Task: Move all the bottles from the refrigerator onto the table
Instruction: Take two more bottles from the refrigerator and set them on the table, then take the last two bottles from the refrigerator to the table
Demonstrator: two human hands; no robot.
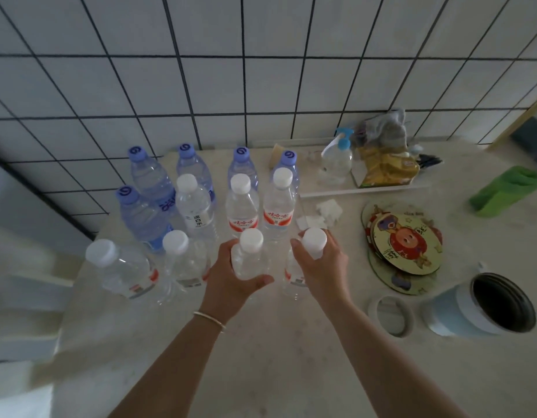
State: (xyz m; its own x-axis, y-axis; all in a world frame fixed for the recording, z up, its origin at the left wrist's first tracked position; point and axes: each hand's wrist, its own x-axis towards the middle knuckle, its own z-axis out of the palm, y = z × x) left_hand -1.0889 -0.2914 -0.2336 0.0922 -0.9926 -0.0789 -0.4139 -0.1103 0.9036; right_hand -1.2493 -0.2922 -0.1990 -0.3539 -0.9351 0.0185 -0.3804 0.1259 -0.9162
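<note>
The left hand (231,276) grips a clear plastic white-capped water bottle (249,257) around its body, and the right hand (321,267) grips a matching red-labelled bottle (297,267) at its shoulder, both in the front row on the pale speckled table (261,342). The person would do well to seat each base flat beside its neighbours before letting go.

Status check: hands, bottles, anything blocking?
Left hand grips a clear white-capped plastic bottle; right hand grips another clear white-capped bottle. Both upright among the bottle cluster on the beige table. Round cartoon coasters lie right, apart.
</note>
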